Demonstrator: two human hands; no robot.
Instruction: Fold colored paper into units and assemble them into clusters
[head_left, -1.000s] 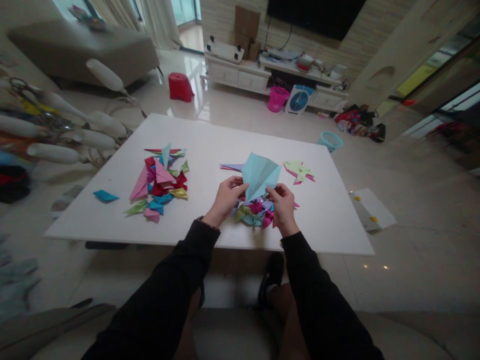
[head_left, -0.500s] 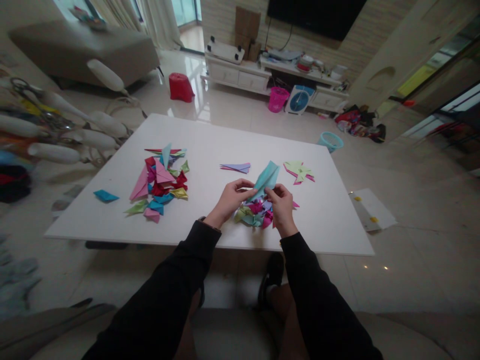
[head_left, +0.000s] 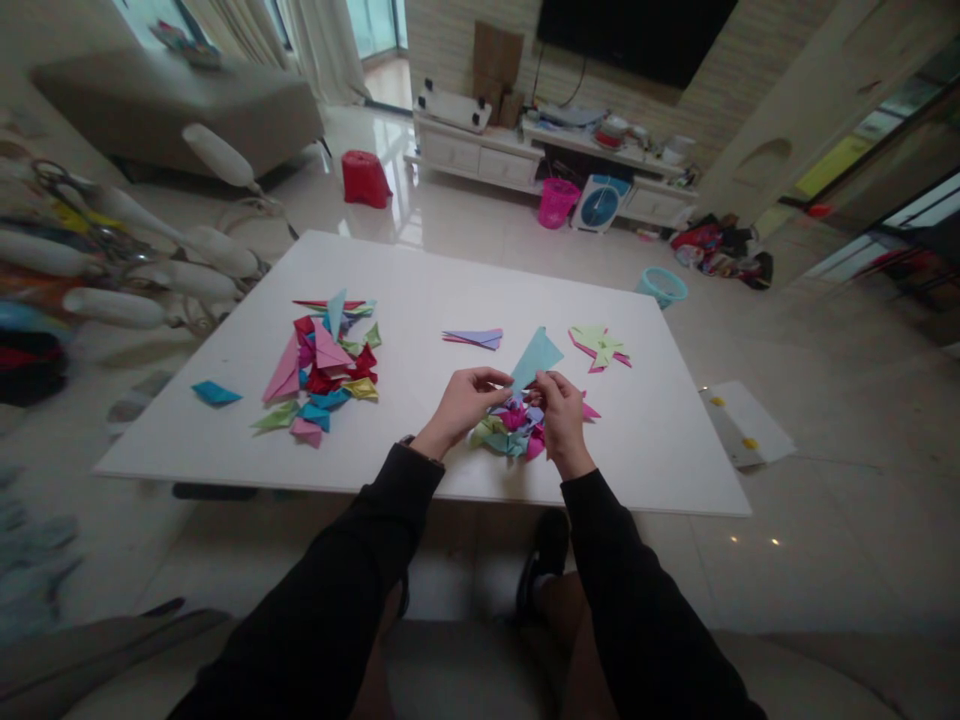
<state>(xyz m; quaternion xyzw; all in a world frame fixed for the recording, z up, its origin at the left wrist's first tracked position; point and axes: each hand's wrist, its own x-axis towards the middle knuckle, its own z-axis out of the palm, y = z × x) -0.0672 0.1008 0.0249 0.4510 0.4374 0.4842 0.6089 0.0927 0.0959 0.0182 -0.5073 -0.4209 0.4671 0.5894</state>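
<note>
Holds a folded light-blue origami sheet [head_left: 537, 359] up between both hands, above the near side of a white table [head_left: 409, 290]. Pinches its narrow lower-left end with the thumb and forefinger of the left hand [head_left: 466, 408], nearly pressed together, with the other fingers bent close by. Grips the lower-right edge with the thumb and forefinger of the right hand [head_left: 561, 415], likewise closed, with the remaining fingers curled in toward the palm. Cannot tell exactly where each fingertip meets the paper, being too small and dim there.

Tapers to a narrow end near the left fingertips and widens away from the body, up and to the right. Runs with its long axis on a slant, from lower left to upper right, with the topmost corner pointing toward the far side of the table. Sticks out beyond the fingertips of both hands, mostly on their far side.

Just beneath and nearer the body, shows a heap of small folded papers [head_left: 514, 442] in green, teal, purple and magenta. Beyond the left hand, shows a flat stack of slim purple and pink folds [head_left: 474, 338]; beyond the right, a light-green and pink pointed paper shape [head_left: 600, 346]. Farther left, shows a larger multicoloured paper pile [head_left: 328, 350] and, apart from it, a single blue fold [head_left: 216, 392].
</note>
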